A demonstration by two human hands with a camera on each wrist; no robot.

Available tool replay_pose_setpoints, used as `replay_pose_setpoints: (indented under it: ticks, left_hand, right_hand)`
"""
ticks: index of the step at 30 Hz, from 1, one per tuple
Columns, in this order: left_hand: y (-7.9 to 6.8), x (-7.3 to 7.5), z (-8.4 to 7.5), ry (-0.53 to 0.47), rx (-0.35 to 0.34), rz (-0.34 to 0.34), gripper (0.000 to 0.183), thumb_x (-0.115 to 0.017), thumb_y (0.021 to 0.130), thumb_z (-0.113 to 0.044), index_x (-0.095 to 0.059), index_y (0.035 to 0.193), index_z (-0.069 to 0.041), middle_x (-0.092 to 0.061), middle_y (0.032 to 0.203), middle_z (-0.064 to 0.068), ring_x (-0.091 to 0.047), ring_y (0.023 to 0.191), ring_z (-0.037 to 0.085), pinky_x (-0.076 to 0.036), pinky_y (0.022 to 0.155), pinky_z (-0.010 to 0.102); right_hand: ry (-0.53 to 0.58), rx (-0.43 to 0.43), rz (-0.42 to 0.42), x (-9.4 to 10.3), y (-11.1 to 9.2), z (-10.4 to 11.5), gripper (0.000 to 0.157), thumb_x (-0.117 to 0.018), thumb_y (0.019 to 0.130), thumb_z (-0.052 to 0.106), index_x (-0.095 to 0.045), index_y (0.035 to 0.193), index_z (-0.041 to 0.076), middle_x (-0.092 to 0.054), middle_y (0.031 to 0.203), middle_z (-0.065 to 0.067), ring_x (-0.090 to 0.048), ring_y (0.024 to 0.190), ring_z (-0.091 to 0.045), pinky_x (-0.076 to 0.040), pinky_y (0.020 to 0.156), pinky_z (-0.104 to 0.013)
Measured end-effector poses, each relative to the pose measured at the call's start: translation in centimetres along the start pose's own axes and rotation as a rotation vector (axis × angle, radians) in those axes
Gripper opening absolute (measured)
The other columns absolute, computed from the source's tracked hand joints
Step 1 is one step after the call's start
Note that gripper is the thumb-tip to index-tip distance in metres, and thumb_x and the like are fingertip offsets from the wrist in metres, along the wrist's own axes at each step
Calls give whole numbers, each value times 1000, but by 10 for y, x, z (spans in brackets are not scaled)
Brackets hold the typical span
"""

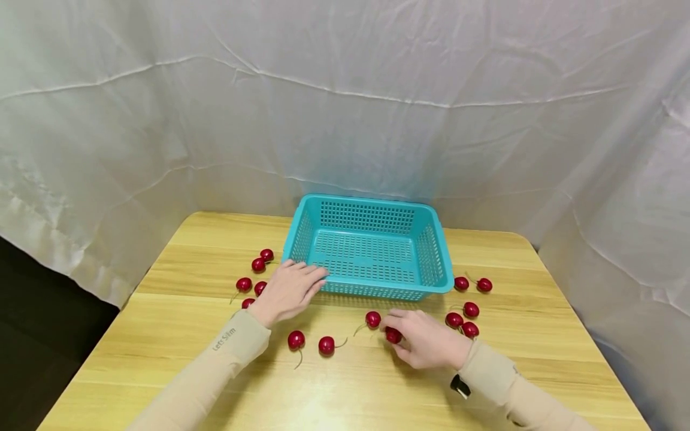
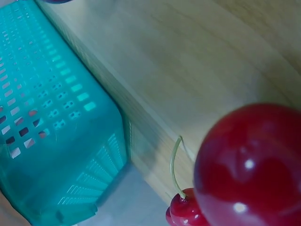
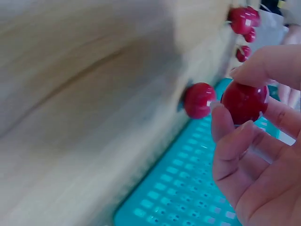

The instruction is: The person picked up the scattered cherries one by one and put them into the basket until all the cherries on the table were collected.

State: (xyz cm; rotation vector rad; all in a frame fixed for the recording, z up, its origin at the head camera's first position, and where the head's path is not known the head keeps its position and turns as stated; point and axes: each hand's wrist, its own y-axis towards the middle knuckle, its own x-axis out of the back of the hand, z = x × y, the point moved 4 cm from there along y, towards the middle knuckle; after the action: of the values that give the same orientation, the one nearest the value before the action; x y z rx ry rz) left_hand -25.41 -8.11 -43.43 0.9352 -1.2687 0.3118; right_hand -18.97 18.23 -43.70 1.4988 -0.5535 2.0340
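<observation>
A turquoise plastic basket (image 1: 372,288) with perforated walls stands at the back of the table, its inside bare. My left hand (image 1: 288,292) holds its front left rim, with fingers over the edge; skin shows through the wall holes in the left wrist view. In front of the basket, my right hand (image 1: 428,340) pinches a red cherry (image 3: 244,101) between thumb and fingers. Just left of it lies another cherry (image 1: 373,319) with its stem. Two more cherries, one (image 1: 296,340) and another (image 1: 326,346), lie farther left. One cherry (image 2: 254,165) looms large near the left wrist.
Several cherries (image 1: 259,264) lie left of the basket, some partly behind the left hand. Several others (image 1: 471,309) are scattered to its right. The wooden table (image 1: 162,353) is bounded at the back and sides by a pale cloth (image 1: 345,120).
</observation>
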Motion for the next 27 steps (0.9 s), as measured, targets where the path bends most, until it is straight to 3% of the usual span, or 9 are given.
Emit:
replay_pose_setpoints:
  ticks: [3, 11, 22, 27]
  left_hand:
    - [0, 0, 0, 2, 2, -5, 25, -55, 102, -30, -69, 120, -21, -76, 116, -5, -71, 105, 19, -49, 89, 37]
    - [-1, 2, 0, 13, 11, 3, 25, -57, 102, -30, -70, 121, -21, -76, 117, -5, -71, 105, 20, -49, 86, 36]
    - [-1, -1, 1, 0, 15, 10, 27, -53, 103, -32, -69, 122, -22, -76, 118, -4, -71, 107, 20, -49, 89, 37]
    - [0, -1, 0, 1, 12, 11, 28, -52, 103, -33, -69, 122, -22, -75, 119, -5, -71, 107, 19, -48, 88, 37]
  right_hand:
    - [63, 14, -36, 8, 2, 1, 34, -73, 84, 8, -66, 117, 8, -64, 99, 4, -49, 68, -1, -48, 66, -15]
    - [107, 112, -170, 46, 12, 2, 31, -71, 80, 0, -65, 109, 10, -60, 87, 6, -55, 74, -8, -51, 67, -19]
    - [58, 25, -300, 105, 31, -40, 28, -71, 85, 2, -66, 112, 8, -70, 101, -3, -59, 74, -7, -54, 63, -26]
    - [10, -66, -275, 126, 46, -58, 29, -70, 86, 4, -66, 115, 5, -71, 107, -8, -61, 74, -13, -55, 68, -29]
